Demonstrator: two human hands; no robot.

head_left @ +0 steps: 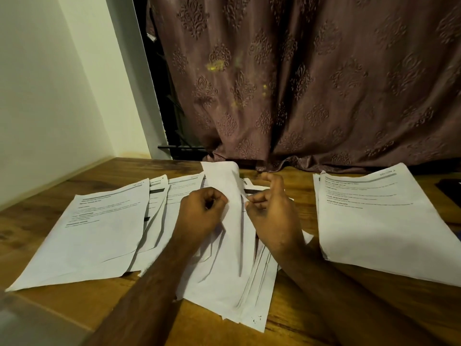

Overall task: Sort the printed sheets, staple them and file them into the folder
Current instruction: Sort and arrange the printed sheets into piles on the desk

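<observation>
Head view, the only one. Landmark: the middle heap of sheets (pixel 224 265), fanned loosely on the wooden table (pixel 294 318) right in front of the person.

Left hand (pixel 199 213) sits over the heap's upper left part, fingers (pixel 212 196) curled in, pinching the left edge of one raised sheet (pixel 224 181). Right hand (pixel 272 211) is just across that sheet, thumb and forefinger pinching its right edge, the other fingers loosely bent above. The raised sheet bows upward from the heap toward the curtain (pixel 311 83); its blank side faces the camera, so its heading cannot be read from here.

Left of the heap: a spread of printed pages, the front page (pixel 94 236) overlapping several others and touching the heap. Right of the heap, set apart: a neater sorted stack (pixel 381 221). Beyond that stack, a dark object at the frame edge, unidentifiable. No stapler or folder can be made out.

Step in hand, as I judge it: sorting, early. Nothing stapled.

Risks:
- Two pinches pulling on opposite edges could crease or tear the thin sheet.
- The heap is slack and skewed; lifting one page may drag the next one with it, so two go to one pile.
- With the print facing away, a page could be mis-sorted unless turned.
- The left spread touches the heap; groups may mingle.
- Forearms lie across the heap's lower edge and could shove pages toward the table's near edge.
</observation>
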